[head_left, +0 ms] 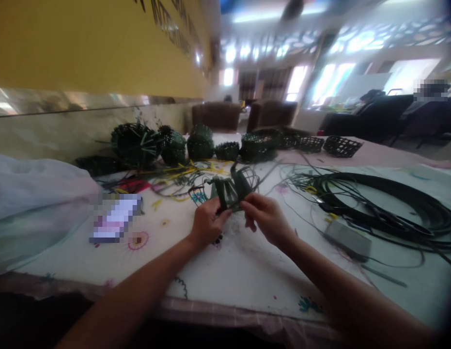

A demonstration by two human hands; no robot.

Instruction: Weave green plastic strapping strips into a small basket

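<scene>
Above the middle of the table, both my hands hold a small, dark green, partly woven basket [225,190] made of flat strips. My left hand [209,220] grips its lower left side, thumb toward me. At the lower right edge, the fingers of my right hand [263,215] are pinched together on the weave. Strip ends stick up and curl over at the top of the piece. Motion blur hides the exact strip under my right fingertips.
Several dark green woven baskets [173,145] line the back of the table. A large coil of dark strip [385,208] lies right, beside a grey block [349,240]. Left are a pixelated phone-like object [116,218] and a white plastic bag [36,208]. The tablecloth [232,276] is white with embroidery.
</scene>
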